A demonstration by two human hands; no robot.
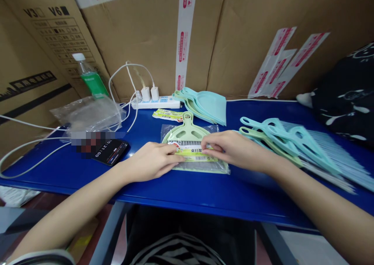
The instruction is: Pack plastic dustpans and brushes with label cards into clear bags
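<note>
My left hand (150,160) and right hand (230,146) touch opposite ends of the yellow label (188,152), pinching or pressing I cannot tell, over the green dustpan (187,131) flat on the glossy blue table (175,197), probably light, stiff plastic under slippery clear film (214,166), best held by its narrow handle (187,119)

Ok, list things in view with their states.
Pale-green plastic dustpan: flat, handle outside clear plastic bag
Yellow printed label: flat across dustpan
Black rectangular phone: screen lit
Green-labelled clear plastic bottle: capped
White power strip: white adapters plugged in
Blue and green plastic dustpans: stacked
Blue and green plastic brushes: piled
</note>
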